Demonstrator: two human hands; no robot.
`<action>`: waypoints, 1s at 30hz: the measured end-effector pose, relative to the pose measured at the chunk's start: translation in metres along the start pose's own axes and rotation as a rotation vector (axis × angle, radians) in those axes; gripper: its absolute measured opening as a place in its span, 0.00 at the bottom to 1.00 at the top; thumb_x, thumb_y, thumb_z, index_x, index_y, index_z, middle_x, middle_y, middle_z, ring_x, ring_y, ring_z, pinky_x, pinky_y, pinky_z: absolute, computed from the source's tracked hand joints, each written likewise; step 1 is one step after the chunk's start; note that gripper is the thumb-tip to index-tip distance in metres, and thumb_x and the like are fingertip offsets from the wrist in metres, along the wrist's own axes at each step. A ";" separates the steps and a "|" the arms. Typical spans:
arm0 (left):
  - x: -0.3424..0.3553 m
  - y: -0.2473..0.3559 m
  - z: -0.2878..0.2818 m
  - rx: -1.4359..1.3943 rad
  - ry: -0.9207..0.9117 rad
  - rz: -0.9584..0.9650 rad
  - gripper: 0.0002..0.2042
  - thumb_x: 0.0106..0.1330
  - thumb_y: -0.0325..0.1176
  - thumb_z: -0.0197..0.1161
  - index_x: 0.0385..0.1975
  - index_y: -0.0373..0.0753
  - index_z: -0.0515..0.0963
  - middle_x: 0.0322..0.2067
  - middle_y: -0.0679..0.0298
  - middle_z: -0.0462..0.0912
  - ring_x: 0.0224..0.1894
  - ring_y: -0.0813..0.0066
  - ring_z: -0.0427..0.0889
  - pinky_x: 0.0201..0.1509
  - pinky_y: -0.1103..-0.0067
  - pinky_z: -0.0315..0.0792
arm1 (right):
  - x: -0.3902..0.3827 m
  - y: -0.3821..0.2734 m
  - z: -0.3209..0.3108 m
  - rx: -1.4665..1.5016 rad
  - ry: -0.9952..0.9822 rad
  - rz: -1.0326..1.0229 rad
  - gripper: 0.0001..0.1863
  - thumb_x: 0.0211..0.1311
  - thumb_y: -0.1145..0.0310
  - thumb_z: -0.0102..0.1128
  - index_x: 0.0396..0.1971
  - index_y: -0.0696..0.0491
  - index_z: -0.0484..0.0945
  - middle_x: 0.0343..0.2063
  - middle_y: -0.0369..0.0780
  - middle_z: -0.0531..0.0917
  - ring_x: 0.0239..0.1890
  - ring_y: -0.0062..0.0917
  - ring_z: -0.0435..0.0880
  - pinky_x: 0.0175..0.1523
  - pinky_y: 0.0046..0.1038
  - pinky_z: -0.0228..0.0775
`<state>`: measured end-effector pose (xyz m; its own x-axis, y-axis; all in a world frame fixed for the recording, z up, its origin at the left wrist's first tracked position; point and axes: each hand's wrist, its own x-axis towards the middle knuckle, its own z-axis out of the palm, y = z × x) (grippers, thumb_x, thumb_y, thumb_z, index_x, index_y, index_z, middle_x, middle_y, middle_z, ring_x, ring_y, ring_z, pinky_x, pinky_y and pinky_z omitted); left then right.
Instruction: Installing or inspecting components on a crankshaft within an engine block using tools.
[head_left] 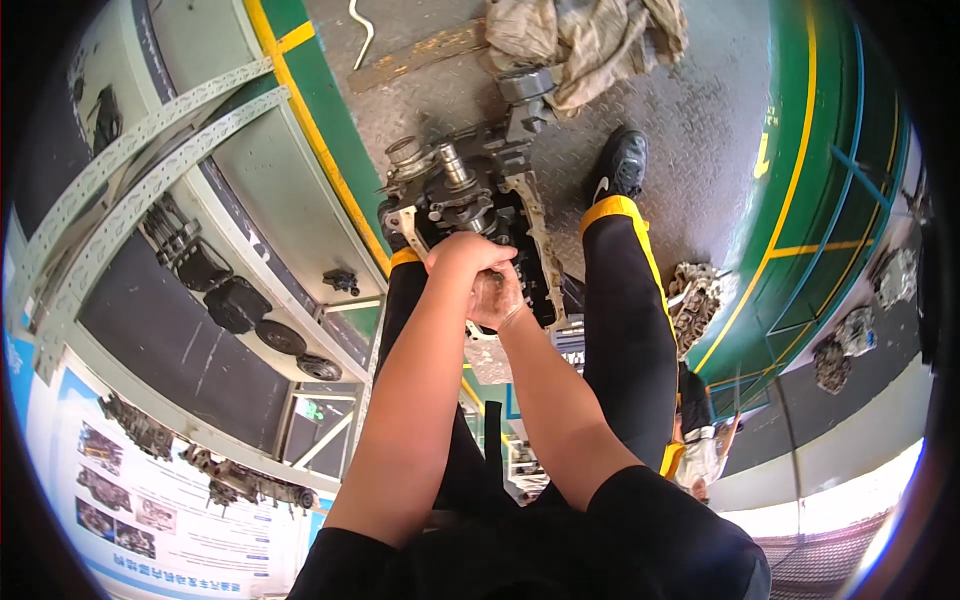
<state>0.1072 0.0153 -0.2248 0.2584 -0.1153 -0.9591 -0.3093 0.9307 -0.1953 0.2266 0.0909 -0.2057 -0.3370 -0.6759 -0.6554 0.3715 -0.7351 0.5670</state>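
An open engine block (545,250) stands on the metal plate floor between my legs, its cream gasket edges and dark inside showing. Metal shaft parts (455,170) stick up at its far end. My left hand (466,252) is closed above the near part of the block, wrist bent and fingers pointing right. Just below and against it is my right hand (497,297), fingers curled in and skin smudged with grease. Whatever the two hands grip is hidden by the hands themselves.
Crumpled beige cloth (590,45) lies past the block, and a thin pale bent rod (363,35) is to its left. On the left, metal shelves (230,170) carry engine parts. A metal casting (695,300) sits right of my leg; another person (705,450) is behind it.
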 end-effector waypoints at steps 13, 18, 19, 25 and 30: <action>0.005 -0.004 0.003 -0.167 -0.056 -0.495 0.23 0.50 0.58 0.69 0.23 0.43 0.74 0.29 0.65 0.73 0.26 0.69 0.68 0.32 0.68 0.70 | 0.007 0.031 0.013 0.294 -0.073 -0.035 0.28 0.47 0.44 0.55 0.44 0.49 0.73 0.37 0.36 0.76 0.35 0.28 0.75 0.49 0.35 0.67; -0.010 0.006 0.000 -0.138 -0.102 -0.447 0.23 0.53 0.59 0.68 0.36 0.45 0.79 0.40 0.60 0.76 0.36 0.63 0.74 0.39 0.63 0.72 | 0.002 0.028 0.022 0.351 -0.041 -0.082 0.27 0.48 0.44 0.54 0.41 0.51 0.73 0.34 0.37 0.75 0.31 0.28 0.73 0.47 0.34 0.66; -0.018 0.015 -0.003 -0.127 -0.094 -0.440 0.24 0.54 0.59 0.67 0.39 0.45 0.80 0.43 0.58 0.78 0.39 0.61 0.76 0.42 0.61 0.73 | 0.001 0.024 0.019 0.295 -0.100 -0.042 0.27 0.48 0.44 0.54 0.41 0.51 0.73 0.34 0.37 0.75 0.33 0.29 0.73 0.48 0.36 0.66; -0.060 0.028 -0.002 -0.283 -0.012 -0.426 0.22 0.47 0.56 0.70 0.31 0.44 0.76 0.33 0.62 0.74 0.29 0.69 0.73 0.33 0.67 0.72 | -0.007 0.023 0.017 0.245 -0.169 0.002 0.27 0.49 0.43 0.55 0.41 0.50 0.74 0.37 0.38 0.78 0.34 0.30 0.74 0.47 0.36 0.64; -0.019 -0.006 -0.006 -0.400 -0.019 -0.462 0.27 0.51 0.59 0.71 0.43 0.45 0.80 0.49 0.59 0.74 0.44 0.61 0.73 0.46 0.59 0.73 | 0.008 0.026 0.019 0.278 -0.085 0.025 0.25 0.51 0.42 0.52 0.35 0.51 0.73 0.31 0.36 0.75 0.29 0.27 0.68 0.39 0.32 0.58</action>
<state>0.0987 0.0098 -0.2069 0.4625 -0.4668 -0.7538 -0.4799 0.5831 -0.6556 0.2172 0.0654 -0.1866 -0.4065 -0.6876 -0.6016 0.1334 -0.6961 0.7055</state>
